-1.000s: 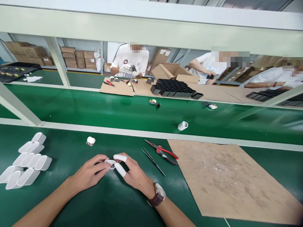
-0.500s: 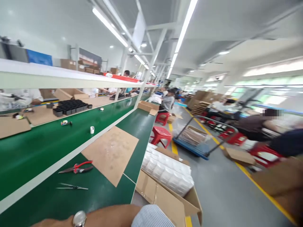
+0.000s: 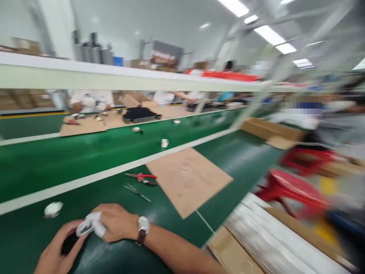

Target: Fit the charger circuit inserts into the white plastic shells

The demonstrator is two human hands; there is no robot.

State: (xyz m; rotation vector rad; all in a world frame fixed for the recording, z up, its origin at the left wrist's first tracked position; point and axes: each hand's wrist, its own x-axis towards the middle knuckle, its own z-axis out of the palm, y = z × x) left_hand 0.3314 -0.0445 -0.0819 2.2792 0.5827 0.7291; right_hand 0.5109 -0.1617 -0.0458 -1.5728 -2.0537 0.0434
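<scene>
Together, left hand (image 3: pixel 55 249) and right hand (image 3: pixel 116 226) pinch a white part (image 3: pixel 85 227).

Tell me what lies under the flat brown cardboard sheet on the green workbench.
Only the green workbench shows around the flat brown cardboard sheet; the sheet covers whatever lies beneath. The red-handled pliers lie beside its left edge, not under.

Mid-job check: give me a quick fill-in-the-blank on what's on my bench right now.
The watch sits on the ____ wrist.
The pliers have ____ handles.
The left hand and right hand together hold a small ____ part.
The cardboard sheet lies to the ____ of the pliers.
Missing words: right; red; white; right.
</scene>
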